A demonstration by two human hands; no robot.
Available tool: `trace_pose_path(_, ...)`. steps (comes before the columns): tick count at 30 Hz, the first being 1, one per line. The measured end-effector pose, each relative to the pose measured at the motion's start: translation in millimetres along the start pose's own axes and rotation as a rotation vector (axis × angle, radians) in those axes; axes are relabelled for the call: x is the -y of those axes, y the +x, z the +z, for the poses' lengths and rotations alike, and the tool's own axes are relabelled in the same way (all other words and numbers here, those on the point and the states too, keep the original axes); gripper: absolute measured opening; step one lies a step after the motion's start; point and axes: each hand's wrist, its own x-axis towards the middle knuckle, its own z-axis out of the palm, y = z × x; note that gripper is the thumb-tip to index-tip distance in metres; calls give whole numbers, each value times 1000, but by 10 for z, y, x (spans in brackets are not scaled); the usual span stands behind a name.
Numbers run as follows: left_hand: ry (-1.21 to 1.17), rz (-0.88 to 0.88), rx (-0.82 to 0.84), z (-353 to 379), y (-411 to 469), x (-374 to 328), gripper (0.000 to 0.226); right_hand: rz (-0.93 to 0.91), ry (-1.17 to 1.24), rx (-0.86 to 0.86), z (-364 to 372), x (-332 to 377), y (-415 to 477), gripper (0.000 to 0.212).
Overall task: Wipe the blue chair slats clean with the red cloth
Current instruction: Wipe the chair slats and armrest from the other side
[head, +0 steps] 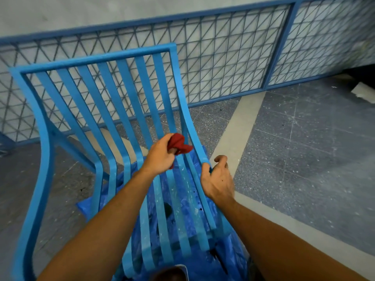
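Observation:
A blue slatted chair (105, 110) stands in front of me, its curved slats running from the backrest down into the seat. My left hand (160, 157) grips a bunched red cloth (179, 144) and holds it against the slats near the bend at the right side. My right hand (218, 178) grips the chair's right side rail, thumb on the inner side and fingers curled over the outer edge. White specks mark the seat slats near both hands.
A crumpled blue plastic sheet (188, 207) lies on the floor under the seat. A blue metal mesh fence (223, 57) runs behind the chair. Grey speckled floor (304, 142) with a pale stripe spreads to the right.

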Motion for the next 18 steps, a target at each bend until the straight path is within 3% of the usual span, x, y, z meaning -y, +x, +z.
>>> trace_pose_path(2,-38,54,-67,186,142,-109,49,21,50,-56,8,-11,25,26)
trace_pose_path(5,127,127,-136,471,336,-279,51,50,82,-114,24,-27,41,20)
trace_pose_path(10,420,293,224,700,152,-354,57,75,113,-135,20,-46,47,22)
trace_pose_path(13,398,400,234,630,-97,-281,56,64,110,-132,12,-50,51,23)
trace_pose_path(15,316,394,205,530,-233,-130,56,49,93,-124,16,-50,54,22)
trace_pose_path(18,220,237,208,283,-324,263,51,28,60,-107,42,-67,61,21)
